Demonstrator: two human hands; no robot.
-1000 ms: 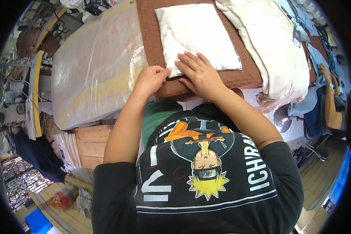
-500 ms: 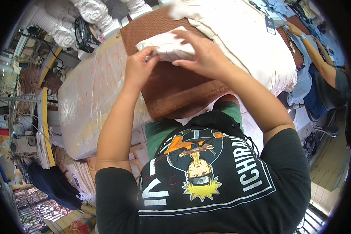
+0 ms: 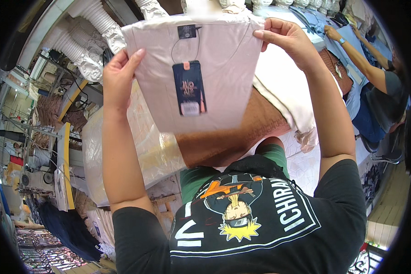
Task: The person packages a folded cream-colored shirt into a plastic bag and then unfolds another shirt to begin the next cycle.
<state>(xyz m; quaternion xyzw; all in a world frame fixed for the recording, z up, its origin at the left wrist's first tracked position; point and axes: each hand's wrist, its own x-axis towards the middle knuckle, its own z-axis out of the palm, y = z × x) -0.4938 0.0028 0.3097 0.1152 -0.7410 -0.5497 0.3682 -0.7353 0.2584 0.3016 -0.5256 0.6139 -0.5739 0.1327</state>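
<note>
Head view is showing the left hand (image 3: 118, 80) and the right hand (image 3: 287, 40), whose thumbs and fingers are clamping the upper sides of the folded pale garment (image 3: 228, 77). It is hanging over the brown cloth (image 3: 266, 114), and a dark tag (image 3: 189, 86) is lying on its front.

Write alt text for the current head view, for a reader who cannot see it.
A person's left hand and right hand hold up a folded pale garment by its side edges near the top, a dark hang tag on its front. Behind lie a brown textured cover and pale fabric; at the right, a co-worker reaches over light-blue cloth.
</note>
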